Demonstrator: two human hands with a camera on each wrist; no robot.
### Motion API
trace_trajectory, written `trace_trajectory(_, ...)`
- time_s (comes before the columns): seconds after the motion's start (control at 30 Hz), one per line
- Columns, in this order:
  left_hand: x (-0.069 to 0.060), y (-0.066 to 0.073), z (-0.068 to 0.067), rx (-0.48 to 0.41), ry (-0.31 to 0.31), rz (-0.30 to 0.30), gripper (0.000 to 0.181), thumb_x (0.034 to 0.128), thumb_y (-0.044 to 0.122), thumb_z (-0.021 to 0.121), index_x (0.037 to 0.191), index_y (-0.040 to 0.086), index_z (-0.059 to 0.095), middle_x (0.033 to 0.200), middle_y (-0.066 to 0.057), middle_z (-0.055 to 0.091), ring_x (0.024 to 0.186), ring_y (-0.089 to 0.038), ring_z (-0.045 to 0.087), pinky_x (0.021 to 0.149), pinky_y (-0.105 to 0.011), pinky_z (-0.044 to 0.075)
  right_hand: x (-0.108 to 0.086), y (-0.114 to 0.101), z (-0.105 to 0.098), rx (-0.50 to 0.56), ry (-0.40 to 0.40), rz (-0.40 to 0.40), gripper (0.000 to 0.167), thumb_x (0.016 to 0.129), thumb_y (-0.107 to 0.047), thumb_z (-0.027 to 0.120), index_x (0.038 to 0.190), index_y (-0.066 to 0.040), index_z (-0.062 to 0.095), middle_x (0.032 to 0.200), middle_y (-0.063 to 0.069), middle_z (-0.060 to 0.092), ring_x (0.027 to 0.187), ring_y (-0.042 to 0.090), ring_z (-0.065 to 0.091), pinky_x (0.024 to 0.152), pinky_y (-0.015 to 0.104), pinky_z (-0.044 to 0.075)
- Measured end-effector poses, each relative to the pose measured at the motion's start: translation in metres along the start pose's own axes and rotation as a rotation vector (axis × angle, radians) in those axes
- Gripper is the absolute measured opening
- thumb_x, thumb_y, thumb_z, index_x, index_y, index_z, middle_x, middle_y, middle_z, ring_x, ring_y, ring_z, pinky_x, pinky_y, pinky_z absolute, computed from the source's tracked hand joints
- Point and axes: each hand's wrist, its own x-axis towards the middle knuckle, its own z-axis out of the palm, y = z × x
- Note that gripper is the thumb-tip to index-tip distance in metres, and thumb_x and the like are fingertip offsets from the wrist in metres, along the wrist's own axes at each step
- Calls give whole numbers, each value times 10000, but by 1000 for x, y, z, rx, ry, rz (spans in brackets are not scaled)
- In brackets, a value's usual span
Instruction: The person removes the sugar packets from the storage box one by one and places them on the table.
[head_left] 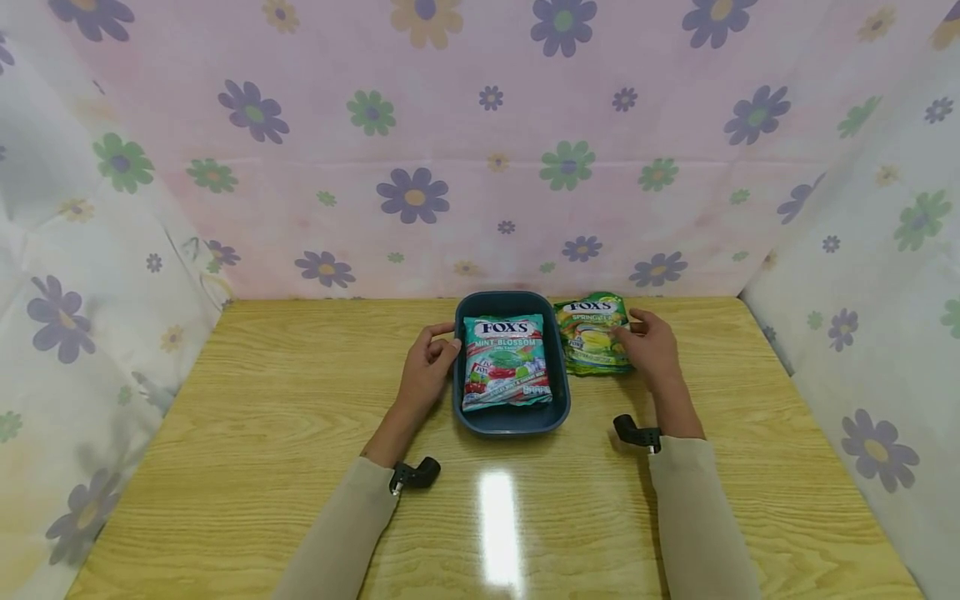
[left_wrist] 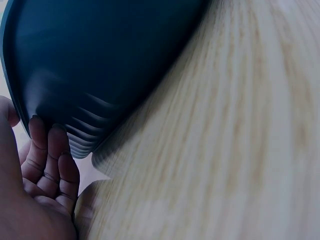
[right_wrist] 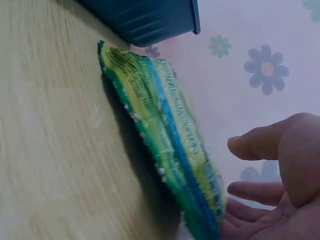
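A dark blue basin (head_left: 512, 431) holds a teal Fox's Mint Blossom candy packet (head_left: 504, 362), lying face up. At the basin's left wall, my left hand (head_left: 427, 371) has its thumb at the rim and bent fingers against the outer side; the left wrist view shows this hand (left_wrist: 40, 185) on the basin (left_wrist: 110, 50). Right of the basin is a green Fox's packet (head_left: 596, 354). My right hand (head_left: 652, 350) is at its right edge. In the right wrist view the packet (right_wrist: 160, 135) slants, and the thumb of my hand (right_wrist: 280, 180) stands apart from it, fingers beside its near end.
The wood-patterned table (head_left: 300, 433) extends around the basin. A flowered cloth (head_left: 480, 167) hangs behind it and along both sides. A strip of light reflects off the tabletop in front of the basin. Each wrist carries a small black camera mount.
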Motion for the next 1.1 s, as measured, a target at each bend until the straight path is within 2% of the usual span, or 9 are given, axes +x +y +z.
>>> trace_trajectory(0.07, 0, 3, 0, 4, -9, -8, 416, 1107, 152, 575, 1486, -15, 530, 930, -372, 641, 735, -138, 528, 746, -254, 404, -2, -2, -2, -15, -14, -3, 656, 1085, -210, 586, 1639, 26, 327, 1557, 349, 440, 1431, 476, 457, 1098, 578, 450)
trace_trajectory(0.17, -4, 15, 0, 10, -21, -9, 414, 1103, 128, 572, 1476, -46, 526, 926, -378, 637, 738, -150, 529, 748, -260, 406, -6, -6, -5, -46, -36, -9, 661, 1093, -223, 570, 1646, 25, 307, 1570, 358, 418, 1437, 493, 438, 1099, 601, 445)
trace_trajectory(0.3, -11, 34, 0, 14, -26, 3, 402, 1096, 106, 576, 1449, -81, 532, 908, -363, 636, 739, -149, 533, 752, -261, 411, -10, -11, -8, -85, -55, -18, 654, 1095, -237, 565, 1638, 31, 317, 1553, 362, 440, 1394, 509, 483, 1074, 609, 464)
trace_trajectory(0.37, -13, 38, 1, 15, -22, 6, 399, 1094, 107, 576, 1443, -84, 536, 905, -359, 637, 739, -145, 536, 753, -260, 413, -11, -12, -10, -101, -66, -18, 650, 1099, -242, 558, 1636, 34, 319, 1548, 361, 448, 1373, 515, 504, 1061, 611, 473)
trace_trajectory(0.63, -12, 37, 2, -5, -16, 8, 386, 1091, 104, 581, 1432, -74, 547, 916, -374, 634, 739, -140, 547, 753, -251, 425, -17, -23, -16, -130, -49, -36, 642, 1104, -272, 556, 1617, 48, 342, 1554, 344, 454, 1427, 507, 460, 1090, 607, 459)
trace_trajectory(0.83, -11, 34, 1, -26, -13, 13, 385, 1089, 94, 580, 1432, -77, 547, 922, -389, 637, 737, -164, 551, 748, -249, 418, -23, -33, -16, -110, -46, -109, 592, 1105, -257, 569, 1596, 27, 399, 1518, 330, 501, 1411, 507, 474, 1092, 608, 456)
trace_trajectory(1.1, -10, 29, 2, -26, -8, 7, 402, 1083, 103, 588, 1438, -77, 534, 895, -315, 666, 742, -120, 553, 763, -241, 418, -33, -46, -13, -83, -40, -181, 539, 1106, -245, 564, 1569, 7, 453, 1448, 323, 543, 1334, 503, 535, 1047, 606, 480)
